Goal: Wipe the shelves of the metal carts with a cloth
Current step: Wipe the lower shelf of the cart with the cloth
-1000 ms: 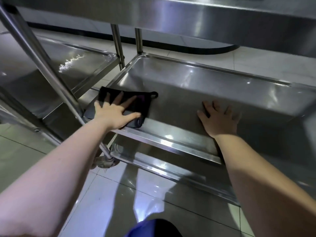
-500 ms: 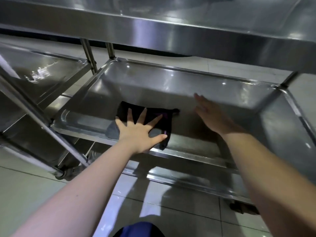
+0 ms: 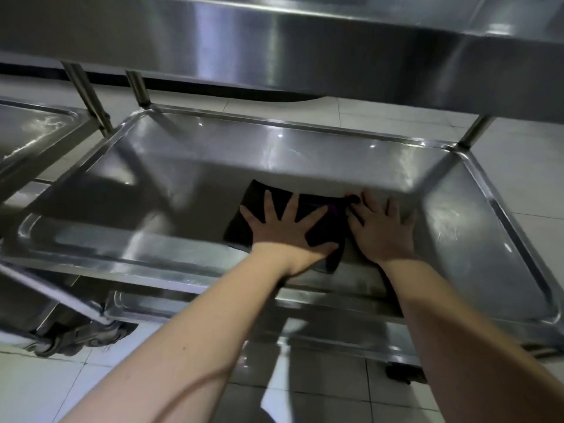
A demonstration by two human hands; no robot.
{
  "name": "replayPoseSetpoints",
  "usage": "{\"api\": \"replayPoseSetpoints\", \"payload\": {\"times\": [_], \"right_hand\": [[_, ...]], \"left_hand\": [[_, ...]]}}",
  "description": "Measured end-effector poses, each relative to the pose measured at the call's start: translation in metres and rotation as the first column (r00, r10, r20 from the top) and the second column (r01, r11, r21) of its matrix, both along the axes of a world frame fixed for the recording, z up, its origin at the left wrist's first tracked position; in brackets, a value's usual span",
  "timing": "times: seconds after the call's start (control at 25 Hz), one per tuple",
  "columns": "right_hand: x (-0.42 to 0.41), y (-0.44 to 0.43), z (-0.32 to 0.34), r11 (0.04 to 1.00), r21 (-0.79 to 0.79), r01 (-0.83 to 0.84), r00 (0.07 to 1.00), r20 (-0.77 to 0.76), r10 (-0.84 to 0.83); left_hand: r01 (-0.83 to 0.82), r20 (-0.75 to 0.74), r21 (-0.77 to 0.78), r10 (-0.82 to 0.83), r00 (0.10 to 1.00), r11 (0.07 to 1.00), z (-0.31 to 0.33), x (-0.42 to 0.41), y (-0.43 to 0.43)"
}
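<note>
A black cloth point(image 3: 323, 230) with a purple patch lies flat on the middle shelf point(image 3: 146, 190) of a stainless steel cart, near the shelf's front rim. My left hand point(image 3: 283, 228) presses down on the cloth with its fingers spread wide. My right hand point(image 3: 381, 230) lies flat on the bare metal just right of the cloth, fingers straight, its thumb side touching the cloth's right edge. Both forearms reach in from below the cart's top shelf point(image 3: 305, 47).
The top shelf overhangs close above my hands. A lower shelf point(image 3: 171, 305) sits beneath, with a caster point(image 3: 79, 337) at the left on the tiled floor. A second steel cart point(image 3: 33, 132) stands at the left, next to this one.
My left hand has slid the cloth rightward along the shelf, from its left end to past the middle. My right hand has come back down flat beside the cloth.
</note>
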State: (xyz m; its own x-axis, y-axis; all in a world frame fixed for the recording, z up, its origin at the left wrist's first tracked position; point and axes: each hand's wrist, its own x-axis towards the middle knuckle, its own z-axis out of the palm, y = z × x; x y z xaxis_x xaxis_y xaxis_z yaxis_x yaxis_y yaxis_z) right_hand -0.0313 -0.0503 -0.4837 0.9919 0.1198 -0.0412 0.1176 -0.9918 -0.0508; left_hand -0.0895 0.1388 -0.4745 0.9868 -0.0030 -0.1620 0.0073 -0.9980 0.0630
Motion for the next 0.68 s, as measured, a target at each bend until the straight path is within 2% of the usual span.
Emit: {"api": "replayPoseSetpoints", "payload": {"times": [0.12,0.32,0.56,0.68], "right_hand": [[0.001,0.004,-0.003,1.000,0.022,0.006,0.999,0.033,-0.007],[0.005,0.002,-0.011,1.000,0.028,0.007,0.997,0.077,-0.009],[0.007,0.001,-0.007,0.996,0.088,0.001,0.997,0.074,-0.007],[0.005,0.003,-0.007,0.996,0.092,0.000,0.997,0.078,-0.007]], "left_hand": [[-0.072,0.045,-0.018,0.073,0.996,0.997,0.001,0.062,0.023],[-0.110,-0.015,-0.037,0.109,0.994,0.993,0.015,0.159,0.022],[-0.009,0.018,0.030,0.008,1.000,1.000,0.007,0.149,0.043],[-0.128,0.038,-0.008,0.128,0.991,0.992,0.009,0.137,0.104]]}}
